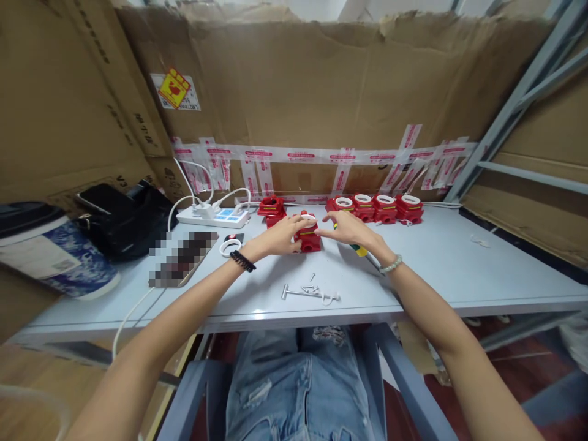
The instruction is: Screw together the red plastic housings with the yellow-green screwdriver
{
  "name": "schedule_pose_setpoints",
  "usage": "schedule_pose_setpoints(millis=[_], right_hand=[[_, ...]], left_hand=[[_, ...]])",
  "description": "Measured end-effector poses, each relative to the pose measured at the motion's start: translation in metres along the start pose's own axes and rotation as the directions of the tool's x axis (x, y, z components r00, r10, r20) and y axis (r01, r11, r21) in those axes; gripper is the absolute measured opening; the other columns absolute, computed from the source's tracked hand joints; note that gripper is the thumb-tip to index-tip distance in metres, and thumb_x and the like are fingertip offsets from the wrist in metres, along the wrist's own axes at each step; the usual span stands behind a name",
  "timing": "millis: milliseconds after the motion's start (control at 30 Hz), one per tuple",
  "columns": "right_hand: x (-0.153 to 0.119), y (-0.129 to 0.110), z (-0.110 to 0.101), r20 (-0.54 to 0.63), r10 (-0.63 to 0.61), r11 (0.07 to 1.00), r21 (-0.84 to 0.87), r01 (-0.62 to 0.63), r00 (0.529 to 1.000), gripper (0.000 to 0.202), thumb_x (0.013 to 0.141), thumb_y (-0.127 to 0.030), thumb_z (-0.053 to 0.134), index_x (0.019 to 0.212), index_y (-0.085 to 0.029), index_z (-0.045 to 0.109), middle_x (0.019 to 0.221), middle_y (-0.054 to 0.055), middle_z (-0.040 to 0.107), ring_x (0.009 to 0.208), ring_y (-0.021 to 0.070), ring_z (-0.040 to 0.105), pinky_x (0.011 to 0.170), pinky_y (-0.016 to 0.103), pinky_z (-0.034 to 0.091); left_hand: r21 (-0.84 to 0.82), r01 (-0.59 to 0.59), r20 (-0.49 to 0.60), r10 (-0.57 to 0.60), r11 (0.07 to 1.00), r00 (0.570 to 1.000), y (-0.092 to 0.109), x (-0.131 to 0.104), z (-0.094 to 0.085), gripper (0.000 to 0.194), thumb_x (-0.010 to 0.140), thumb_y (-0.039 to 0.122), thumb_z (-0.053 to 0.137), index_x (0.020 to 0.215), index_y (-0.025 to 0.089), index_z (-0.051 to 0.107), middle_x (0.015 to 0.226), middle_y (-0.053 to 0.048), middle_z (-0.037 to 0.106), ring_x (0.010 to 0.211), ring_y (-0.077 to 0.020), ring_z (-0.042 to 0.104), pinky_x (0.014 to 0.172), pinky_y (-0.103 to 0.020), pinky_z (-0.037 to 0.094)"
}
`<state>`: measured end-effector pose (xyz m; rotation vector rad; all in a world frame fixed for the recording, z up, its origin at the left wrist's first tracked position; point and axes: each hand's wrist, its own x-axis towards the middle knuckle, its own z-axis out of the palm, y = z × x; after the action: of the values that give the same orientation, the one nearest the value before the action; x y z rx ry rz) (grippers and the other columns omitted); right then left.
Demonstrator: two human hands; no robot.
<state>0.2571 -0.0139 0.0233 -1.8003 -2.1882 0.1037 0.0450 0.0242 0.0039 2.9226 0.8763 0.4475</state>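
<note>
Near the middle of the table stands a red housing (310,242) with a white ring on top. My left hand (288,234) is closed round its left side, with fingers reaching over the ring. To the right of the housing is my right hand (346,229), its thumb and fingers apart and pointing toward it. A screwdriver with a yellow and green handle (359,250) lies under my right hand and wrist. Another red housing (272,210), with no white ring on top, sits behind my left hand.
Several ringed red housings (384,209) line the back right. Small screws and a metal T-shaped tool (298,293) lie near the front edge. At left are a power strip (220,215), white ring (230,247), phone (184,260), black bag (151,223) and large cup (59,251).
</note>
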Motion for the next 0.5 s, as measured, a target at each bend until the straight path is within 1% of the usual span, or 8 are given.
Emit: schedule_pose_setpoints(millis=[67, 100, 167, 200, 300, 367, 433, 500], right_hand=[[-0.001, -0.004, 0.003, 0.074, -0.034, 0.999, -0.009, 0.034, 0.997, 0.060, 0.077, -0.065, 0.054, 0.111, -0.017, 0.065, 0.105, 0.014, 0.070, 0.100, 0.0306, 0.063, 0.078, 0.038, 0.046], [-0.002, -0.006, 0.005, 0.099, -0.052, 0.998, -0.015, 0.054, 0.994, 0.059, 0.077, -0.067, 0.053, 0.108, -0.018, 0.067, 0.103, 0.013, 0.070, 0.099, 0.0308, 0.064, 0.076, 0.038, 0.046], [-0.003, -0.010, 0.008, 0.120, -0.068, 0.997, -0.037, 0.073, 0.990, 0.059, 0.077, -0.070, 0.051, 0.102, -0.020, 0.068, 0.096, 0.012, 0.072, 0.094, 0.0307, 0.066, 0.072, 0.036, 0.046], [-0.004, -0.012, 0.010, 0.119, -0.066, 0.996, -0.051, 0.072, 0.991, 0.060, 0.076, -0.073, 0.049, 0.100, -0.021, 0.068, 0.093, 0.012, 0.072, 0.091, 0.0305, 0.067, 0.070, 0.036, 0.046], [-0.005, -0.020, 0.016, 0.097, -0.037, 0.994, -0.095, 0.046, 0.995, 0.069, 0.072, -0.080, 0.045, 0.095, -0.019, 0.067, 0.086, 0.013, 0.072, 0.083, 0.0304, 0.067, 0.064, 0.034, 0.043], [-0.005, -0.024, 0.019, 0.073, -0.024, 0.990, -0.134, 0.033, 0.997, 0.073, 0.068, -0.084, 0.045, 0.090, -0.018, 0.066, 0.086, 0.015, 0.072, 0.080, 0.0311, 0.067, 0.061, 0.034, 0.042], [-0.005, -0.027, 0.021, 0.049, -0.013, 0.986, -0.168, 0.021, 0.999, 0.074, 0.064, -0.086, 0.046, 0.086, -0.017, 0.066, 0.086, 0.016, 0.072, 0.078, 0.0312, 0.066, 0.059, 0.034, 0.040], [-0.005, -0.029, 0.022, 0.042, -0.014, 0.985, -0.171, 0.021, 0.999, 0.071, 0.063, -0.084, 0.048, 0.082, -0.018, 0.065, 0.083, 0.015, 0.072, 0.076, 0.0297, 0.066, 0.058, 0.033, 0.038]], left_hand=[[-0.085, -0.042, -0.038, 0.039, 0.996, 0.999, -0.003, -0.012, -0.004, 0.069, 0.075, 0.014, 0.053, 0.141, 0.025, 0.037, 0.134, -0.011, 0.048, 0.124, -0.0265, 0.049, 0.105, -0.042, 0.040], [-0.110, -0.061, -0.060, 0.054, 0.992, 0.997, -0.007, -0.016, -0.005, 0.075, 0.073, 0.012, 0.054, 0.143, 0.026, 0.034, 0.137, -0.010, 0.045, 0.127, -0.0263, 0.045, 0.107, -0.043, 0.038], [-0.138, -0.075, -0.081, 0.064, 0.988, 0.995, -0.015, -0.017, -0.003, 0.083, 0.068, 0.009, 0.055, 0.145, 0.028, 0.028, 0.143, -0.009, 0.038, 0.133, -0.0264, 0.038, 0.111, -0.044, 0.034], [-0.147, -0.073, -0.079, 0.062, 0.986, 0.995, -0.018, -0.016, 0.000, 0.085, 0.067, 0.008, 0.055, 0.145, 0.027, 0.028, 0.144, -0.009, 0.037, 0.134, -0.0264, 0.037, 0.112, -0.044, 0.033], [-0.156, -0.042, -0.072, 0.031, 0.987, 0.997, -0.024, -0.012, 0.008, 0.073, 0.072, 0.009, 0.054, 0.140, 0.024, 0.035, 0.131, -0.010, 0.047, 0.124, -0.0248, 0.047, 0.107, -0.041, 0.039], [-0.136, -0.022, -0.102, 0.008, 0.990, 0.995, -0.023, -0.011, 0.012, 0.064, 0.076, 0.012, 0.053, 0.137, 0.022, 0.039, 0.119, -0.009, 0.051, 0.115, -0.0237, 0.052, 0.102, -0.039, 0.042], [-0.103, -0.016, -0.127, 0.003, 0.995, 0.992, -0.022, -0.013, 0.013, 0.061, 0.078, 0.014, 0.054, 0.137, 0.020, 0.039, 0.114, -0.009, 0.051, 0.111, -0.0240, 0.052, 0.100, -0.038, 0.043], [-0.065, -0.019, -0.136, 0.010, 0.998, 0.991, -0.022, -0.016, 0.011, 0.061, 0.078, 0.019, 0.059, 0.136, 0.019, 0.040, 0.113, -0.010, 0.051, 0.109, -0.0253, 0.051, 0.097, -0.039, 0.043]])
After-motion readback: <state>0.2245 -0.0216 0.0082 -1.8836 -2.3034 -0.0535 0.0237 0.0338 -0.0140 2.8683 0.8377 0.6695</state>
